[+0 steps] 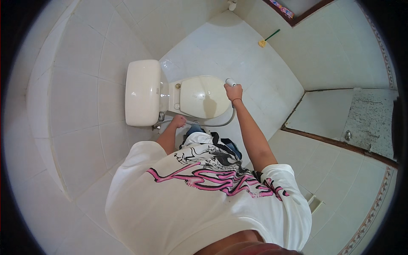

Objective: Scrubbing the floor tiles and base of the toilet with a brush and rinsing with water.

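My right hand (234, 91) grips a white handheld bidet sprayer (230, 82), its head showing above my fingers near the toilet's front end. From it a grey flexible hose (220, 125) curves down and back along the toilet's near side. My left hand (179, 121), fingers curled, is beside the toilet where the hose passes; whether it holds the hose is unclear. The toilet lid (197, 95) is down, with a few shiny spots and a shadow on it. Behind the lid stands the cream toilet tank (142, 92).
A shutoff valve (156, 127) sits by the tank's near corner. A green-handled brush with a yellow head (262, 43) leans near the far wall. At right is a worn door (363, 118) with a knob (348, 135). White tiles (75, 95) cover the left wall; the pale floor (207, 47) has wet-looking shine.
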A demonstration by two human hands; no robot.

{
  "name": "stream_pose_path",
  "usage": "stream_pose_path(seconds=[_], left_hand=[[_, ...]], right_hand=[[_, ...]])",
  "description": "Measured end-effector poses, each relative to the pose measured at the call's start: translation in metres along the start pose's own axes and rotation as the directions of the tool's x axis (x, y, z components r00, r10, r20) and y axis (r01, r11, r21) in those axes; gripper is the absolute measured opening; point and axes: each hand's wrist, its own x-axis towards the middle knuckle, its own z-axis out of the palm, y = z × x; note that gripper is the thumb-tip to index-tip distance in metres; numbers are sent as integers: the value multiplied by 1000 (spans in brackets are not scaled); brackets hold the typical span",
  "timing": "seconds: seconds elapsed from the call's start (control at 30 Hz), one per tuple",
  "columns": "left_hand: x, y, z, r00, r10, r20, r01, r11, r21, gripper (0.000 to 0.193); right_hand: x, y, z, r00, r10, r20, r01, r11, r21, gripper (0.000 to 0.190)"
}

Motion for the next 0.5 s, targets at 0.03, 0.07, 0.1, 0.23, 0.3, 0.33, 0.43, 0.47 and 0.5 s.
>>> stream_pose_path(seconds=[0.03,0.07,0.1,0.23,0.3,0.33,0.43,0.47,0.5], left_hand=[[2,2,1,1000,6,2,-6,1000,22,18],[5,4,3,1000,12,4,-12,999,45,17],[7,4,4,1000,10,7,-11,999,48,17],[15,6,9,998,63,27,-65,995,80,18],[19,7,11,997,62,44,-66,995,82,18],[20,8,10,997,58,60,-65,990,129,18],[16,20,13,996,42,80,-55,985,161,17],[12,27,17,997,30,70,-39,991,131,18],[10,31,17,996,31,88,-45,986,161,18]], right_hand=[[-2,0,0,1000,-19,9,19,1000,4,37],[-1,2,-2,999,17,-28,-17,1000,-5,37],[-1,5,-4,999,22,-29,-22,1000,-4,37],[-5,17,-12,996,77,-50,-77,997,6,38],[-6,24,-16,996,90,-29,-90,996,12,39],[-7,29,-17,995,93,-42,-92,995,26,39],[1,62,-27,976,190,-103,-182,980,86,40],[6,81,-34,954,266,-135,-249,960,130,40],[13,103,-40,944,292,-151,-271,951,148,40]])
